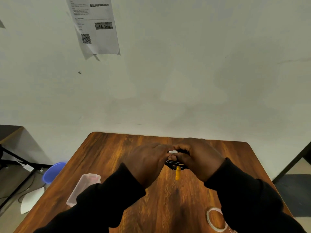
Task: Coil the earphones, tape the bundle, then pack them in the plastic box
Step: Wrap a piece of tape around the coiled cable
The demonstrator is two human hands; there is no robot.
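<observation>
Earphones [175, 163] | coiled, hanging between both hands above surface [151, 199] centre | left hand [148, 163], right hand [200, 158] pinching tape piece [173, 152] onto bundle top | box [82, 189] lying at 8 o'clock, nearer left hand

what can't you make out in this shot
Head view, the only one:
- Earphones: both hands cover most of the coil, earbuds unseen.
- Tape piece: fingers hide whether it wraps round.
- Plastic box: left sleeve covers its near end.
- Tape roll: right sleeve overlaps it.
- Wall notice: text too small.
</observation>
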